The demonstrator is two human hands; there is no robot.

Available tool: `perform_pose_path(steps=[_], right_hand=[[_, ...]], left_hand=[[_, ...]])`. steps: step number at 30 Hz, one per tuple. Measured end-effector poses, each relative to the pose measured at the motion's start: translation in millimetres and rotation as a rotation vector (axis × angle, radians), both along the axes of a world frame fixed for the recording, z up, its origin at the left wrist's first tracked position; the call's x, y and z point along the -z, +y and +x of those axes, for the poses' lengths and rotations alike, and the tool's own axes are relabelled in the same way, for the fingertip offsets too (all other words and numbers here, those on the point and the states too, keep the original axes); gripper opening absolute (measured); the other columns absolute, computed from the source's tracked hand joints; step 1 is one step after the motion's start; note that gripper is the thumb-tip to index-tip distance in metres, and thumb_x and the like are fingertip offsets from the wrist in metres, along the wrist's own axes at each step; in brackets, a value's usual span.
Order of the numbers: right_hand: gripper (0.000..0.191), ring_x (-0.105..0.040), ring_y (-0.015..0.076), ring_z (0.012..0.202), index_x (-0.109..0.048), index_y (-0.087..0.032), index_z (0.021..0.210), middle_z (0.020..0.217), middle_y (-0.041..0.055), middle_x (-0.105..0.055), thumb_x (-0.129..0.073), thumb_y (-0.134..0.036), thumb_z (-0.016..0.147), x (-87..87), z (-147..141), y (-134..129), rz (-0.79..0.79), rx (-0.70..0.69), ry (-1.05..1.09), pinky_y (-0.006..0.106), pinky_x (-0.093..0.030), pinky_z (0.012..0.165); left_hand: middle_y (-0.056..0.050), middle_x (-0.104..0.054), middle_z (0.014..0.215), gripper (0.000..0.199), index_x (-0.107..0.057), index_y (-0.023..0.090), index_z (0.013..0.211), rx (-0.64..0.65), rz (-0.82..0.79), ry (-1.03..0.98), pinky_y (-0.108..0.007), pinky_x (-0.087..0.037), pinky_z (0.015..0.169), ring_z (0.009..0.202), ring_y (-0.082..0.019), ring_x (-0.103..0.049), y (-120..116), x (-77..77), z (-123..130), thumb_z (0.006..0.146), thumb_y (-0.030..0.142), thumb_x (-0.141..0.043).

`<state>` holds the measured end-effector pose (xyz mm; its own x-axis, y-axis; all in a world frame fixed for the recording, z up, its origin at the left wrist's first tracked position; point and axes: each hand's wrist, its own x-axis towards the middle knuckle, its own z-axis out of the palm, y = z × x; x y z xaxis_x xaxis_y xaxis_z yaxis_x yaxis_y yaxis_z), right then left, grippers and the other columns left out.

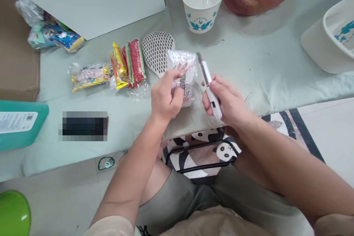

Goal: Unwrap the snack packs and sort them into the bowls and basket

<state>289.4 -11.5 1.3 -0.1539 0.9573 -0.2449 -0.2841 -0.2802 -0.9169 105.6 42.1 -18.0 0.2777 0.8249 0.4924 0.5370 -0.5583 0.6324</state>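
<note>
My left hand (167,96) is closed on a clear plastic packet (189,70) with reddish and dark print, its fingers curled over the near left side. What lies inside the packet is hard to make out. In my right hand (225,97) is a slim white tool with a grey metal tip (205,70); its exact kind is unclear. The tool tilts up and left, its tip beside the packet's right edge. Behind the packet lies a grey perforated paddle (157,49). Left of that are red-and-green wrapped snacks (136,61) and yellow wrapped snacks (119,66).
A paper cup (203,22) with blue leaves stands at the back, near a red bowl (243,7) of wrapped snacks. A white bin (315,44) is at right. Leftward are a blurred-out dark object (84,126), a green container (38,121) and a white box (110,3).
</note>
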Motion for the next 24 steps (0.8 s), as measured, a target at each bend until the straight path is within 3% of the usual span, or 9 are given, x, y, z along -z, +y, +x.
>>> perform_pose_path(steps=[2,5,12,24], right_hand=[[0.043,-0.052,0.0101,0.041,-0.049,-0.024,0.098,0.059,-0.0065,-0.061,-0.064,-0.064,0.090,-0.2,-10,-2,-0.017,-0.055,0.139,0.022,-0.035,0.036],[0.045,-0.056,0.0099,0.042,-0.049,-0.024,0.096,0.060,-0.0062,-0.064,-0.068,-0.063,0.087,0.0,-18,-2,-0.033,-0.033,0.220,0.020,-0.036,0.036],[0.035,-0.050,0.0084,0.035,-0.054,-0.021,0.088,0.049,-0.0066,-0.057,-0.067,-0.054,0.087,-2.4,-25,-5,-0.177,0.075,0.129,0.018,-0.030,0.033],[0.032,-0.051,0.0089,0.036,-0.056,-0.021,0.082,0.050,-0.0054,-0.059,-0.063,-0.052,0.086,-1.2,-47,-25,-0.261,-0.097,0.148,0.017,-0.034,0.032]], left_hand=[[-0.001,-0.073,0.089,0.025,-0.060,0.024,0.102,0.004,0.045,0.055,-0.031,-0.051,0.068,0.069,-0.017,-0.063,-2,-1.1,5,0.081,0.013,-0.052],[-0.001,-0.071,0.087,0.022,-0.060,0.024,0.101,0.011,0.075,0.097,-0.031,-0.051,0.069,0.072,-0.018,-0.064,-4,0.3,10,0.083,0.015,-0.052],[-0.002,-0.072,0.092,0.027,-0.062,0.025,0.107,0.024,0.065,0.088,-0.031,-0.050,0.070,0.080,-0.019,-0.067,-7,6.2,11,0.086,0.015,-0.048],[-0.002,-0.067,0.093,0.012,-0.059,0.026,0.102,-0.099,-0.038,-0.125,-0.036,-0.051,0.084,0.085,-0.021,-0.065,5,3.2,0,0.095,0.031,-0.052]])
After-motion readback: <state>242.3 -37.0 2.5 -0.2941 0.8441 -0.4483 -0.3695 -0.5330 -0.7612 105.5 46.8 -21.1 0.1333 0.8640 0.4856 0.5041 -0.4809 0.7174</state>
